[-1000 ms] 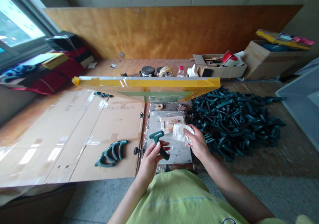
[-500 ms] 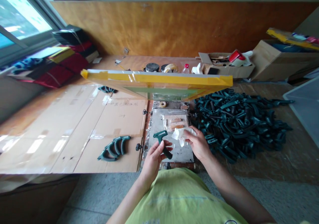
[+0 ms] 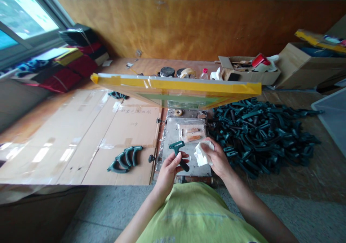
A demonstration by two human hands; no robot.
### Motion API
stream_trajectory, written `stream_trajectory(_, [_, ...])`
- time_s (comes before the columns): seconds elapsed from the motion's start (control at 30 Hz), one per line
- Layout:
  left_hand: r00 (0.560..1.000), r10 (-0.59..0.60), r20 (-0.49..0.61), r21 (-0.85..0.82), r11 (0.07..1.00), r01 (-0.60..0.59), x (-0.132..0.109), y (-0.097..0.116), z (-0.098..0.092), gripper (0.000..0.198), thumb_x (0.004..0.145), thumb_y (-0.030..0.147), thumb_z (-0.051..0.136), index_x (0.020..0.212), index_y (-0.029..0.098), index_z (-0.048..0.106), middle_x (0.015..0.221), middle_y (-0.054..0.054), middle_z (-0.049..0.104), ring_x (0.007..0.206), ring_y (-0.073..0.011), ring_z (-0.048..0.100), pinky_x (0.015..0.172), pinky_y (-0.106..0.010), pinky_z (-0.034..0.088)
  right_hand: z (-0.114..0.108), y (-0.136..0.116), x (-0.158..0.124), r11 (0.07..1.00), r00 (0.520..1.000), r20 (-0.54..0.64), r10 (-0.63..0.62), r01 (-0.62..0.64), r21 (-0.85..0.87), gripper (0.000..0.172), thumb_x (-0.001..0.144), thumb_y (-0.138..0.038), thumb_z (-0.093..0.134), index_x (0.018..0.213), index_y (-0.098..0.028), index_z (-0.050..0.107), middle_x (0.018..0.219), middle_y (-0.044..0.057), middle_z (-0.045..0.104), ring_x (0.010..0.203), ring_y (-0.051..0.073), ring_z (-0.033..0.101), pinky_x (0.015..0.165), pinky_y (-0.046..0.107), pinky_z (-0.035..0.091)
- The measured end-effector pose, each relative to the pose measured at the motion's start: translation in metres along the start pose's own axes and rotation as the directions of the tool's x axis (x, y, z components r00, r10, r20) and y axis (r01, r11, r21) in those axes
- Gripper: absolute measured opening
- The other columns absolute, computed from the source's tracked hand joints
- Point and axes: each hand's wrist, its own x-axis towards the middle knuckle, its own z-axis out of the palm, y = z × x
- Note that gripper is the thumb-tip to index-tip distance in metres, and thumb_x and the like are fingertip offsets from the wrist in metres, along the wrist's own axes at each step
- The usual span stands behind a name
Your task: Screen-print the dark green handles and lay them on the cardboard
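My left hand (image 3: 171,164) is closed around the lower part of a dark green plastic handle (image 3: 177,146), whose T-shaped top bears a small pale marking. In my right hand (image 3: 216,156) is a crumpled white cloth or tissue (image 3: 202,153), pinched between thumb and fingers. The two hands are apart, and the cloth does not touch the handle. Below them lies a grey metal plate (image 3: 173,131), with a clear-wrapped holder of orange-brown pieces (image 3: 193,134) fixed on it. Beyond the plate a screen frame (image 3: 175,83) edged with yellow tape is tilted up.
At right lies a big heap of dark green plastic parts (image 3: 259,135). Several similar parts (image 3: 125,159) rest on the flat cardboard (image 3: 92,138) at left. A tape roll (image 3: 178,112), a red-capped bottle (image 3: 204,73) and cardboard boxes (image 3: 302,66) stand farther back.
My right hand has shifted slightly, and the white cloth now hangs lower and more bunched. My left hand keeps hold of the green handle. The whole view has shifted a little.
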Motion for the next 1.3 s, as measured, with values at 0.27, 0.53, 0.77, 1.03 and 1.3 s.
stream_trajectory(0.27, [0.993, -0.006, 0.119, 0.055, 0.998, 0.0, 0.002, -0.004, 0.006, 0.029, 0.069, 0.033, 0.08, 0.085, 0.016, 0.064, 0.08, -0.001, 0.066, 0.071, -0.013, 0.059, 0.075, -0.029, 0.049, 0.022, -0.009, -0.01, 0.965, 0.996, 0.084, -0.012, 0.033, -0.26, 0.026, 0.064, -0.038, 0.079, 0.071, -0.018, 0.064, 0.064, -0.003, 0.06, 0.059, 0.012, 0.051, 0.055, 0.023, 0.039])
stream_trajectory(0.53, [0.981, 0.161, 0.108, 0.275, 0.944, -0.185, 0.001, -0.008, 0.01, 0.031, 0.072, 0.033, 0.076, 0.095, 0.015, 0.066, 0.088, -0.002, 0.069, 0.082, -0.0174, 0.058, 0.08, -0.027, 0.044, 0.046, 0.001, -0.012, 0.802, 0.939, 0.119, -0.323, 0.338, -0.492, 0.016, 0.072, -0.032, 0.072, 0.07, -0.021, 0.06, 0.072, -0.002, 0.059, 0.071, 0.015, 0.056, 0.067, 0.025, 0.043])
stream_trajectory(0.77, [0.975, 0.215, 0.056, 0.38, 0.899, -0.219, -0.001, -0.008, 0.012, 0.028, 0.073, 0.034, 0.073, 0.095, 0.017, 0.068, 0.092, -0.004, 0.071, 0.089, -0.0232, 0.061, 0.082, -0.029, 0.046, 0.049, 0.009, -0.009, 0.773, 0.939, 0.074, -0.336, 0.32, -0.548, 0.022, 0.072, -0.032, 0.073, 0.07, -0.022, 0.054, 0.074, -0.002, 0.051, 0.071, 0.015, 0.052, 0.066, 0.025, 0.041])
stream_trajectory(1.03, [0.956, 0.288, 0.051, 0.502, 0.82, -0.274, -0.004, -0.004, 0.011, 0.015, 0.074, 0.028, 0.069, 0.085, 0.018, 0.066, 0.079, -0.002, 0.067, 0.076, -0.0199, 0.056, 0.071, -0.025, 0.043, 0.053, 0.009, -0.014, 0.785, 0.946, 0.122, -0.301, 0.319, -0.531, 0.02, 0.079, -0.033, 0.066, 0.071, -0.022, 0.051, 0.086, 0.0, 0.058, 0.083, 0.017, 0.056, 0.075, 0.027, 0.042])
stream_trajectory(1.3, [0.958, 0.279, 0.061, 0.56, 0.785, -0.264, -0.004, -0.005, 0.008, 0.009, 0.078, 0.024, 0.063, 0.08, 0.015, 0.063, 0.074, -0.002, 0.063, 0.069, -0.0168, 0.055, 0.063, -0.023, 0.042, 0.053, 0.008, -0.016, 0.833, 0.961, 0.076, -0.267, 0.27, -0.483, 0.022, 0.081, -0.042, 0.064, 0.077, -0.022, 0.057, 0.077, -0.001, 0.061, 0.075, 0.016, 0.057, 0.068, 0.026, 0.042])
